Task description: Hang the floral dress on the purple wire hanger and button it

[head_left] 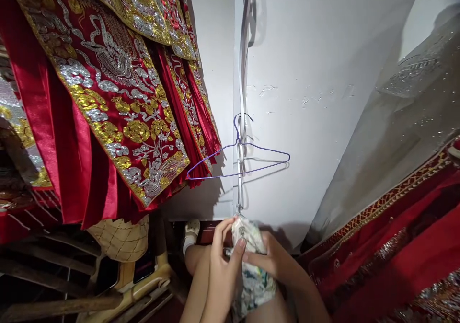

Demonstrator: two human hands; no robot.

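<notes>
Low in the head view, a white piece of printed fabric (251,284) with green, blue and yellow patches hangs bunched over my lap. My left hand (227,253) pinches its upper left part, thumb lying across the front. From the other side my right hand (268,258) grips the same fabric, its thumb close to the left thumb. Folds hide most of the right fingers. Just above my hands, the lower end of a white cord or strap (240,193) reaches the top of the fabric; whether they are joined I cannot tell. A purple wire hanger (215,176) hangs bare above.
Red garments with gold and silver embroidery (118,98) hang on the left. Below them stand a bamboo chair (143,289) and a tan quilted item (115,239). At right are a sheer sparkling garment (406,107) and red fabric (406,246). A white wall (305,59) is ahead.
</notes>
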